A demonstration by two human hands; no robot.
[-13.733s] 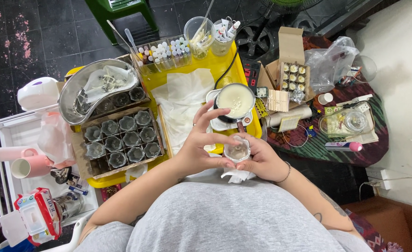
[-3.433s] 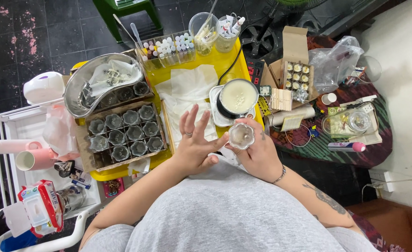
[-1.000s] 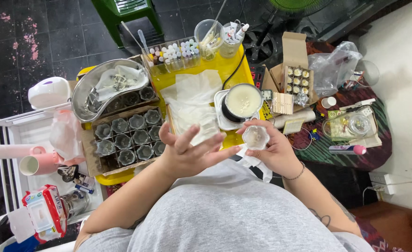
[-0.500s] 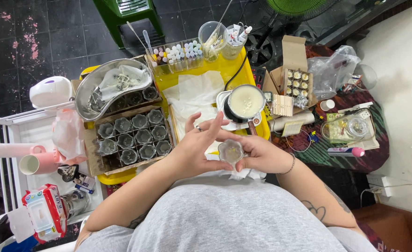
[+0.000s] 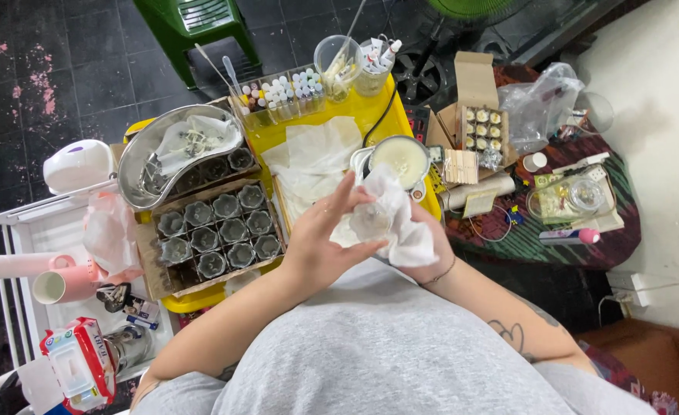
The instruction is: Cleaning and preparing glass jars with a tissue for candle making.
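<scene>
Both hands meet just in front of the grey-shirted lap: the left hand point(image 5: 320, 242) lies with fingers stretched flat against a crumpled white paper tissue point(image 5: 401, 223), and the right hand point(image 5: 424, 238), mostly hidden beneath it, cups the bundle from below. A small clear scalloped glass cup point(image 5: 371, 221) shows faintly through the folds, wrapped between the two palms.

The cup is smooth glass and half-hidden in tissue, so it looks likely to slide out if the wrap bunches. And just beyond the hands sits the round metal pot of pale melted wax point(image 5: 399, 158) on the yellow plastic tray point(image 5: 358, 115); a stray elbow or trailing tissue corner could well dip in or tip it.

Left of the pot lies a brown cardboard box of empty scalloped cups point(image 5: 212, 230), and beyond that a kidney-shaped steel dish point(image 5: 143, 154). Right of the pot stands an open brown carton of small filled candles point(image 5: 481, 127), flap upright, with a crumpled clear plastic bag point(image 5: 547, 100) further right. Far to the pot's lower left, a red-and-white wet-wipe pack point(image 5: 78, 365) sits with its lid flipped open.
</scene>
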